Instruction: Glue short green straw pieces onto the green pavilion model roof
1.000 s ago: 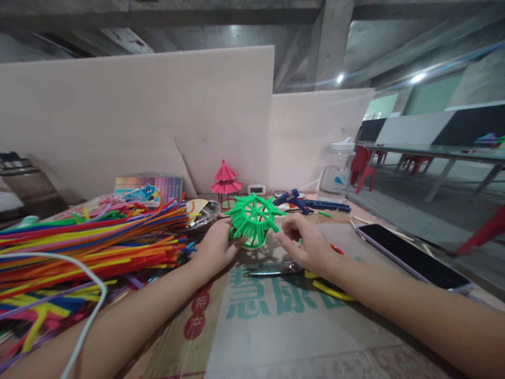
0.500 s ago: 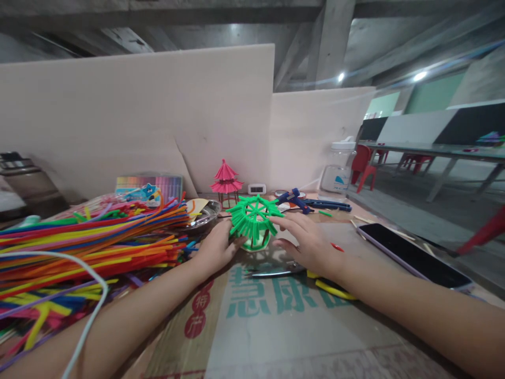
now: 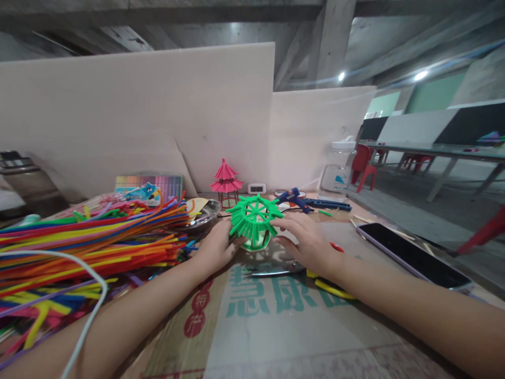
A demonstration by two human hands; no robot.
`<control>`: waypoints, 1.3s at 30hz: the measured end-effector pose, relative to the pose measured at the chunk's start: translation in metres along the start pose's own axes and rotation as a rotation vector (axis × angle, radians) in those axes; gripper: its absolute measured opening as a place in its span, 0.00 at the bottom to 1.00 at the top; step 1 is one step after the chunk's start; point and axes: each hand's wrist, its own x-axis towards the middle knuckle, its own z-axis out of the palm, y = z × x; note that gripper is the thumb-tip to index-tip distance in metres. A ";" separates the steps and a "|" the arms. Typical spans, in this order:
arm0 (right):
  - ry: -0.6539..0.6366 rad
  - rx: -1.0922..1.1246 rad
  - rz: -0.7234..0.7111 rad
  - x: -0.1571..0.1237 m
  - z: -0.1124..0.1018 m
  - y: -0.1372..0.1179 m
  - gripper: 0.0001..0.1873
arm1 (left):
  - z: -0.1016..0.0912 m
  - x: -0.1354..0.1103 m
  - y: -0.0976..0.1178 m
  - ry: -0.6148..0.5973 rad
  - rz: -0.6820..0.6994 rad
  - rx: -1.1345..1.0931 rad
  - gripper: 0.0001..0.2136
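Observation:
A green pipe-cleaner pavilion model (image 3: 253, 227) stands in front of me, with a spoked ring at the top of its sloping roof and a pale, green-edged base. My left hand (image 3: 218, 247) is closed at the left side of it, its thumb by the lower roof strips and its other fingertips hidden behind the model. At the opposite side, my right hand (image 3: 310, 245) holds the roof's right edge between bent fingers and thumb. Below the model lie metal scissors or pliers (image 3: 278, 272), partly covered by my right hand and wrist, near yellow pieces (image 3: 333, 289).
Colourful pipe cleaners (image 3: 90, 252) pile up on the left, crossed by a white cable (image 3: 100, 281). Behind stand a pink pagoda model (image 3: 225, 178), a small digital clock (image 3: 256, 188) and a clear bottle (image 3: 337, 171). A blue glue gun (image 3: 294, 198) and a phone (image 3: 410, 255) lie to the right.
My right hand has shifted slightly, its fingers a little lower and more bent at the roof edge. My left hand and the green model stay nearly in place.

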 end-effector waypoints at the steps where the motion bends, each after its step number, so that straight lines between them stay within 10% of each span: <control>1: 0.002 -0.001 -0.002 0.000 0.000 0.000 0.10 | 0.000 0.000 0.000 0.002 0.001 -0.002 0.14; 39: -0.014 0.025 0.007 0.000 0.001 -0.005 0.11 | -0.002 0.001 0.007 -0.006 0.022 0.019 0.14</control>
